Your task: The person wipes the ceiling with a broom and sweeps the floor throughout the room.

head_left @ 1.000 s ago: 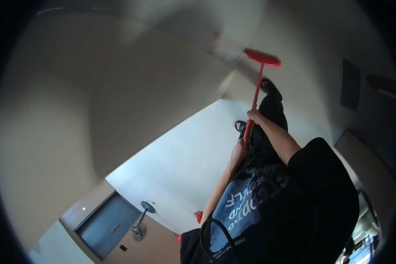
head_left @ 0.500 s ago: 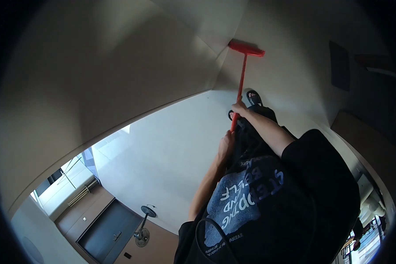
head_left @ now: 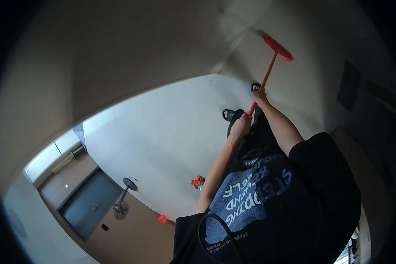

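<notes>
Both my hands are wrapped around the red handle [head_left: 270, 68] of a long broom. My right hand [head_left: 260, 97] grips it farther up, nearer the broom head. Lower down, close to my thigh, my left hand [head_left: 240, 126] closes on the handle's near end. The red broom head [head_left: 277, 47] lies beyond my feet, tilted, over a beige surface near a corner; I cannot tell whether it touches. Two black sandals [head_left: 228, 115] show on my feet beside the handle.
On the pale floor [head_left: 154, 127] to the left stand a fan [head_left: 121, 209] and a reddish bundle [head_left: 198, 181]. A red object [head_left: 162, 218] is near the brown wall. Farther off is a dark door [head_left: 90, 203]. A dark panel [head_left: 349, 84] shows at right.
The broom head has moved right and slightly up in view and turned to a steeper slant. Both hands have shifted right with the handle. The reddish bundle and red object have come into view.
</notes>
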### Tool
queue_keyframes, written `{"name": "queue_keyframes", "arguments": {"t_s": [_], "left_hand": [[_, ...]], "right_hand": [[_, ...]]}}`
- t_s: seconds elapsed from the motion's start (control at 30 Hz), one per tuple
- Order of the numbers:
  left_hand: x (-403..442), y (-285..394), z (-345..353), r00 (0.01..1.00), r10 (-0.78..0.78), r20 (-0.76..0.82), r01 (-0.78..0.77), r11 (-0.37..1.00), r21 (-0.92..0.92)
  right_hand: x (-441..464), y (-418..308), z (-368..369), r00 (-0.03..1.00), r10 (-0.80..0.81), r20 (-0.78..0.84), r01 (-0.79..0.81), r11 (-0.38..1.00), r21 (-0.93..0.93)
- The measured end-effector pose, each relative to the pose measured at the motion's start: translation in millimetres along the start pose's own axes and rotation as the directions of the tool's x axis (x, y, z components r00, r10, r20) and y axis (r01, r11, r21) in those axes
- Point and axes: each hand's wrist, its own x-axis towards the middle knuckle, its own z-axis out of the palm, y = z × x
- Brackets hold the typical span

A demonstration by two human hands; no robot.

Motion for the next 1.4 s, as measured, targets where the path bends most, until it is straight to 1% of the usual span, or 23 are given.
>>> {"name": "queue_keyframes", "arguments": {"t_s": [0.03,0.07,0.1,0.17,0.3,0.33,0.37,0.43,0.47,0.5,0.53,0.57,0.63,0.73,0.87,0.9,0.97,1.03,1.17,1.23,1.3,1.33,1.4], "left_hand": [[-5,-5,-8,0.999,0.023,-0.022,-0.023,1.0,0.001],[-10,-15,-9,0.999,0.006,-0.04,-0.008,0.999,-0.038],[-21,-26,-3,0.998,-0.008,-0.059,0.005,0.998,-0.057],[-37,-35,-6,0.996,-0.081,-0.046,0.08,0.996,-0.032],[-67,-52,-4,0.989,-0.135,-0.057,0.132,0.99,-0.054],[-70,-56,-6,0.99,-0.138,-0.021,0.137,0.99,-0.043],[-68,-64,-8,0.991,-0.13,-0.032,0.128,0.99,-0.052],[-82,-78,3,0.987,-0.152,-0.059,0.147,0.986,-0.078],[-87,-79,2,0.984,-0.173,-0.052,0.168,0.982,-0.09],[-89,-81,-2,0.984,-0.17,-0.054,0.164,0.982,-0.094],[-94,-83,-5,0.984,-0.17,-0.056,0.163,0.98,-0.116],[-96,-85,-6,0.984,-0.169,-0.054,0.16,0.977,-0.141],[-91,-83,-7,0.984,-0.172,-0.05,0.161,0.973,-0.165],[-75,-66,-20,0.977,-0.206,-0.057,0.205,0.978,-0.03],[-40,-66,-37,0.974,-0.224,0.037,0.224,0.974,-0.018],[-35,-65,-40,0.982,-0.185,0.029,0.184,0.983,0.024],[-32,-59,-42,0.99,-0.135,0.029,0.133,0.988,0.08],[-28,-47,-41,0.993,-0.118,0.014,0.111,0.958,0.264],[-9,-48,-24,0.998,-0.015,0.065,-0.008,0.945,0.326],[8,-67,3,0.986,0.164,0.004,-0.159,0.954,0.253],[-3,-51,11,0.988,0.143,0.059,-0.154,0.959,0.239],[-7,-48,16,0.987,0.14,0.083,-0.155,0.966,0.209],[2,-53,12,0.968,0.175,0.181,-0.201,0.969,0.141]], "right_hand": [[2,-1,14,0.987,-0.044,-0.156,0.054,0.996,0.064],[-41,-55,-22,0.985,0.16,0.069,-0.159,0.987,-0.018],[-47,-49,-10,0.986,0.143,0.08,-0.141,0.989,-0.038],[-42,-40,20,0.916,0.297,0.268,-0.275,0.954,-0.118],[-70,-42,50,0.89,0.395,0.227,-0.34,0.907,-0.248],[-54,-24,78,0.878,0.272,0.394,0.036,0.783,-0.621],[-42,-13,93,0.788,0.236,0.569,0.434,0.445,-0.784],[-82,-54,71,0.801,0.398,0.447,0.04,0.709,-0.704],[-113,-76,57,0.857,0.463,0.226,-0.331,0.831,-0.447],[-109,-71,79,0.845,0.498,0.194,-0.388,0.822,-0.417],[-101,-55,85,0.852,0.479,0.213,-0.371,0.838,-0.401],[-128,-85,55,0.857,0.462,0.228,-0.356,0.851,-0.386],[-116,-88,56,0.839,0.504,0.206,-0.38,0.812,-0.442],[-83,-84,67,0.834,0.485,0.262,-0.422,0.868,-0.264],[-60,-74,67,0.838,0.415,0.355,-0.438,0.899,-0.017],[-62,-80,55,0.818,0.392,0.421,-0.451,0.891,0.046],[-68,-88,36,0.805,0.424,0.415,-0.518,0.843,0.145],[-65,-84,21,0.803,0.41,0.431,-0.54,0.807,0.238],[-45,-59,2,0.825,0.341,0.451,-0.519,0.772,0.366],[-44,-47,-13,0.871,0.309,0.383,-0.466,0.764,0.445],[-40,-15,-16,0.872,0.365,0.326,-0.472,0.804,0.363],[-38,-3,-12,0.884,0.407,0.23,-0.466,0.809,0.357],[-46,-14,-23,0.885,0.37,0.283,-0.465,0.733,0.496]]}}
